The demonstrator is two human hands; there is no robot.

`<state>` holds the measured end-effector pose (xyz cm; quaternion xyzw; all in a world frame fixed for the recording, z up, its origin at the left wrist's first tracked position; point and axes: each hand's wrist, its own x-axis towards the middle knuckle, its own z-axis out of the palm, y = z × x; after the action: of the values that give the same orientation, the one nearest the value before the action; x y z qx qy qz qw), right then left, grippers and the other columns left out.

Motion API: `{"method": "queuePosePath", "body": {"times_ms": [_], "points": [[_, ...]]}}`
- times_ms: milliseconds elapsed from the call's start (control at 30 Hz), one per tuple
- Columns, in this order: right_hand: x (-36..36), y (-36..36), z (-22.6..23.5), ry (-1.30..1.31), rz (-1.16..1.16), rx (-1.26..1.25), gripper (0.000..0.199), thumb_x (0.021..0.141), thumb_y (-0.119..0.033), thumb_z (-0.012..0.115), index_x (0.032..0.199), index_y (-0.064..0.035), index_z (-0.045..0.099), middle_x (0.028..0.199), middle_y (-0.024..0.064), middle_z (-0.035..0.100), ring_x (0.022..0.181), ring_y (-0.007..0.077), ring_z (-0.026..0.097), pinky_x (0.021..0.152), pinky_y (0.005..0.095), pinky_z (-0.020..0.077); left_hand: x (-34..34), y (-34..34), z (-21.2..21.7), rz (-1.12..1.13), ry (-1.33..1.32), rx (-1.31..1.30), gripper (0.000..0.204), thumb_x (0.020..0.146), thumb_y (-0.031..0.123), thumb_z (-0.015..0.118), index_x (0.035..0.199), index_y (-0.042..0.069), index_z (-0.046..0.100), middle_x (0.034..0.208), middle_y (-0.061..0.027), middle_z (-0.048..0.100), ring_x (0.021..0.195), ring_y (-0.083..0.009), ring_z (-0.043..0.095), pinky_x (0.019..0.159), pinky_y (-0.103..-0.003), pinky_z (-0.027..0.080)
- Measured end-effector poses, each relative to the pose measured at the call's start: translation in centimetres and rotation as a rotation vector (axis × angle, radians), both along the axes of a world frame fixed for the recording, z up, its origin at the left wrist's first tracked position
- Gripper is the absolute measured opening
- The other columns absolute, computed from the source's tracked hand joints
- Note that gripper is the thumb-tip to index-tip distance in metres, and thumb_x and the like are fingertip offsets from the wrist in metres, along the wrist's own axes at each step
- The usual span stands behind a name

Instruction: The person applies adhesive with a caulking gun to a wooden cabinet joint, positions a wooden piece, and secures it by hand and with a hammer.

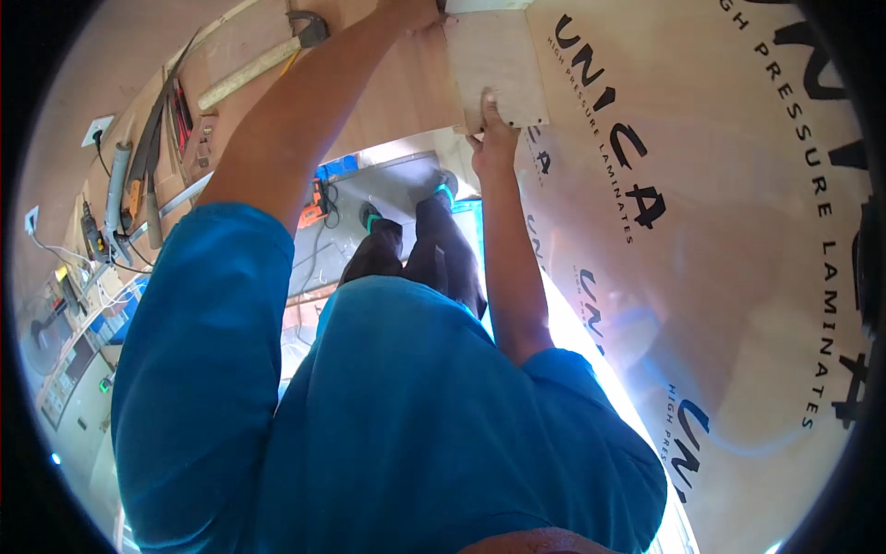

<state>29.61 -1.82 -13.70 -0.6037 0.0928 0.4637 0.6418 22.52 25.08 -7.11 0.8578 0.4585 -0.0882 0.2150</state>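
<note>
A small rectangular piece of plywood (498,69) lies near the top of the view, with small dark holes or nail marks along its near edge. My right hand (496,138) is closed on that near edge, thumb flat on the upper face and the other fingers mostly out of sight below. Up at the top rim, my left hand (413,13) is by the far left corner of the plywood. It is dark and partly cut off, and one fingertip seems to touch the wood; the grip cannot be made out.
A hammer (268,65) lies left of my left forearm. Beyond it are a handsaw (148,138), a caulking gun (118,185), red-handled pliers (180,115) and a drill (92,231). Large film-covered laminate sheets (711,231) fill the right side. An orange power tool (314,205) rests below, near my feet.
</note>
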Motion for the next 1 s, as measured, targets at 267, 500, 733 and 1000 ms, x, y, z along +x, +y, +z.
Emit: {"method": "queuePosePath", "body": {"times_ms": [267,500,733,1000], "points": [[0.2,0.2,-2.5,-0.085,-0.050,0.072,0.056,0.086,-0.020,0.082,0.133,-0.0172,0.052,0.126,0.0024,0.063,0.112,0.0247,0.061,0.082,0.0539,0.0515,0.6,0.1,-2.8,0.090,0.062,-0.047,0.031,0.081,0.025,0.069,0.105,0.005,0.075,0.116,-0.0188,0.072,0.107,-0.0361,0.070,0.088,-0.047,0.057],[0.0,-0.2,-1.7,-0.030,-0.018,-0.002,0.050,0.095,-0.031,0.071,0.136,-0.0099,0.054,0.141,0.0105,0.053,0.128,0.0286,0.052,0.105,0.0615,0.0395,1.3,0.0,-4.4,0.091,-0.039,0.061,0.028,0.084,0.024,0.070,0.103,0.005,0.076,0.114,-0.0184,0.073,0.110,-0.0326,0.069,0.091,-0.047,0.057],[2.0,-6.9,-1.5,0.021,-0.033,0.067,0.074,0.101,-0.057,0.049,0.150,-0.0018,0.040,0.153,0.0159,0.044,0.141,0.0331,0.042,0.115,0.0556,0.0325,2.0,0.4,-1.5,-0.032,0.120,-0.237,0.024,0.084,0.024,0.069,0.092,0.002,0.077,0.099,-0.0200,0.075,0.095,-0.0316,0.074,0.081,-0.046,0.060],[0.5,-12.6,-14.8,0.137,-0.096,0.037,0.055,0.108,-0.040,0.041,0.148,-0.0020,0.040,0.149,0.0156,0.049,0.138,0.0351,0.046,0.113,0.0540,0.0371,2.4,0.6,-1.7,-0.045,-0.132,-0.331,0.025,0.087,0.022,0.067,0.085,-0.001,0.075,0.077,-0.0186,0.072,0.063,-0.0291,0.071,0.054,-0.042,0.056]]}}
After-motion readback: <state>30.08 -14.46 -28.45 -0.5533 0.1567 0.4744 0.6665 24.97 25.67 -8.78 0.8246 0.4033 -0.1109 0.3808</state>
